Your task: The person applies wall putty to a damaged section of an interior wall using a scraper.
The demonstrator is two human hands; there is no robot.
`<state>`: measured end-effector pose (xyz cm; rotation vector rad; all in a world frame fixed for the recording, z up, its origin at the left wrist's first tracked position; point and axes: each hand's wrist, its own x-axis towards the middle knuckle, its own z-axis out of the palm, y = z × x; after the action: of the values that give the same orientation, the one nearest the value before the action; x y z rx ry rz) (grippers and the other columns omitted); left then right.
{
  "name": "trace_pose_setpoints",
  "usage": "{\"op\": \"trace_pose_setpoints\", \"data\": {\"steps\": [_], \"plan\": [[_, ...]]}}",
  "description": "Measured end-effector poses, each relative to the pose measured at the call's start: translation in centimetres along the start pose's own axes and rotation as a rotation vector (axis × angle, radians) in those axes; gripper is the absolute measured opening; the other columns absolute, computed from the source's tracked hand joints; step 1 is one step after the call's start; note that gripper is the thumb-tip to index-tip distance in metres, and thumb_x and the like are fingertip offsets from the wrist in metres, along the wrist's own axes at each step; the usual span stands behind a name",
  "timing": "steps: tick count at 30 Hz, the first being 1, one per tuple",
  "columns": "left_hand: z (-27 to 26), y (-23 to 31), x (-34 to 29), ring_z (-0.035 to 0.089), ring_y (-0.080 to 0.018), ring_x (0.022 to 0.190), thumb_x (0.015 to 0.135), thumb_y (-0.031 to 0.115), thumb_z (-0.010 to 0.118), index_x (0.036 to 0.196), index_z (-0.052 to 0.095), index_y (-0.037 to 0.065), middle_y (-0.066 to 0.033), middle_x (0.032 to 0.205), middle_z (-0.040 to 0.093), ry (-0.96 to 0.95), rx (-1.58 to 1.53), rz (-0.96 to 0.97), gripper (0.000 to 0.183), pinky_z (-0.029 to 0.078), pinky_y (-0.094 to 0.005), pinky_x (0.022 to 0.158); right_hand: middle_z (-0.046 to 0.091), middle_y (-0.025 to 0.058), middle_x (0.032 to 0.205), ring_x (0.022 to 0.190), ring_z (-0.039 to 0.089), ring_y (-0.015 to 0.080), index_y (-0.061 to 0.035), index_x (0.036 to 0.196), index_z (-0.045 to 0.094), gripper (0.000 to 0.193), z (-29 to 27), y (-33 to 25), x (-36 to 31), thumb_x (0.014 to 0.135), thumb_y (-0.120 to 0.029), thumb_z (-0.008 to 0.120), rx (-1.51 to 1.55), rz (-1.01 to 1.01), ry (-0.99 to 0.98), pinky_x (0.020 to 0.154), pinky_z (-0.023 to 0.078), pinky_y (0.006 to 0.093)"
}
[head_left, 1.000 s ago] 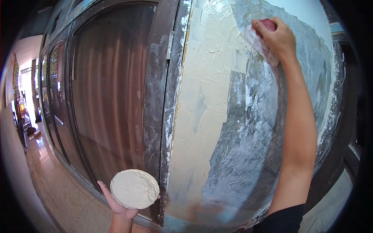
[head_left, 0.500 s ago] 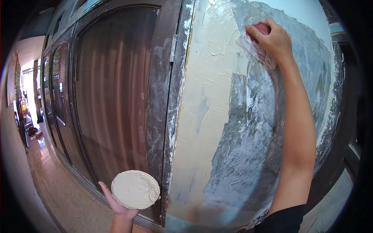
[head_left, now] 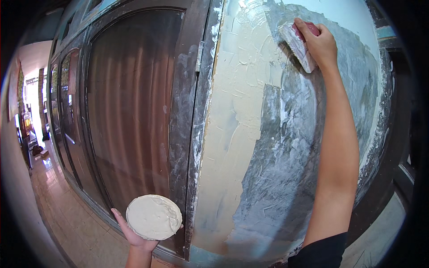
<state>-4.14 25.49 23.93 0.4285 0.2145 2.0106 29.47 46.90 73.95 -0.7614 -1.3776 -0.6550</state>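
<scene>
Right hand: our right hand [head_left: 322,47] is curled around the rounded red handle of a flat, paste-smeared spreader [head_left: 298,50], thumb laid along it; some of the fingers are hidden from us.
Spreader: it is at the far upper part of the wall, tilted, over the seam between cream and grey; we cannot tell whether its edge touches.
Left hand: our left hand [head_left: 142,242] is spread beneath a round, pale, shallow dish [head_left: 161,196], thumb out at its left; we cannot see most of the fingers under it.
Paste: smooth cream paste [head_left: 149,216] fills the dish, near and left of centre, ridged on its right side.
In the way: our bare right forearm [head_left: 340,147] crosses the right part of the wall and hides a strip of it; the dish covers a low corner of the door.
Door: left of the wall we see a dark brown wooden door with glass [head_left: 129,102], pinkish-brown curtain folds behind it, and a grey metal hinge [head_left: 199,56].
Wall surface: a wet, streaked cream coat [head_left: 230,134] runs down the left; a rough, blotchy grey patch [head_left: 286,147] lies right of it.
Room: on the far left, a glossy tiled floor [head_left: 58,196] leads to a bright opening [head_left: 33,100].
</scene>
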Motion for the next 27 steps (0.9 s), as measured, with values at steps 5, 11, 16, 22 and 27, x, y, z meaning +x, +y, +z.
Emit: {"op": "trace_pose_setpoints", "data": {"steps": [5,11,16,22,27], "plan": [[0.8,-0.7,-1.0,0.059,-0.0402,0.129,0.089,0.093,0.029,0.142,0.056,0.003,-0.0183,0.144,0.059,-0.033,0.004,-0.038,0.108,0.05,-0.0596,0.106,0.066,-0.0008,0.081,0.072,0.058,0.0097,-0.0018,0.096,0.072,0.065,-1.7,1.7,0.7,0.089,-0.066,0.075,0.425,0.084,-0.081,0.068,0.048,0.0276],[2.1,-2.7,-2.7,0.055,-0.0489,0.129,0.086,0.095,0.029,0.147,0.052,0.007,-0.02,0.148,0.054,-0.09,0.031,-0.084,0.11,0.045,-0.0769,0.099,0.073,0.0035,0.094,0.08,0.063,0.011,0.0022,0.108,0.071,0.063,-4.0,1.7,-3.2,0.093,-0.059,0.075,0.607,0.191,-0.152,0.075,0.051,0.0283],[4.3,-4.8,-4.9,0.055,-0.0504,0.13,0.084,0.097,0.024,0.148,0.05,0.005,-0.0217,0.151,0.051,-0.161,-0.055,-0.207,0.115,0.044,-0.0808,0.098,0.072,0.0024,0.098,0.086,0.064,0.008,0.0008,0.112,0.068,0.043,-7.3,-1.6,-15.6,0.104,-0.041,0.067,1.061,0.295,-0.663,0.08,0.053,0.0247],[3.8,-8.7,-7.3,0.052,-0.0495,0.134,0.084,0.097,0.023,0.154,0.046,0.006,-0.0218,0.155,0.048,-0.15,-0.044,-0.273,0.117,0.043,-0.0769,0.103,0.067,-0.0031,0.089,0.077,0.059,0.0041,-0.0079,0.102,0.067,0.018,-8.7,-2.8,-38.4,0.106,-0.025,0.065,1.185,0.899,-1.302,0.07,0.048,0.0207],[3.0,-10.6,-10.0,0.053,-0.0478,0.134,0.084,0.097,0.024,0.154,0.044,0.003,-0.0226,0.155,0.048,-0.209,-0.248,-0.417,0.119,0.045,-0.0735,0.104,0.073,0.0002,0.098,0.082,0.066,0.0048,-0.0039,0.111,0.069,0.027,-8.1,-1.0,-49.5,0.108,-0.029,0.062,1.251,1.199,-1.396,0.074,0.054,0.0236]]}}
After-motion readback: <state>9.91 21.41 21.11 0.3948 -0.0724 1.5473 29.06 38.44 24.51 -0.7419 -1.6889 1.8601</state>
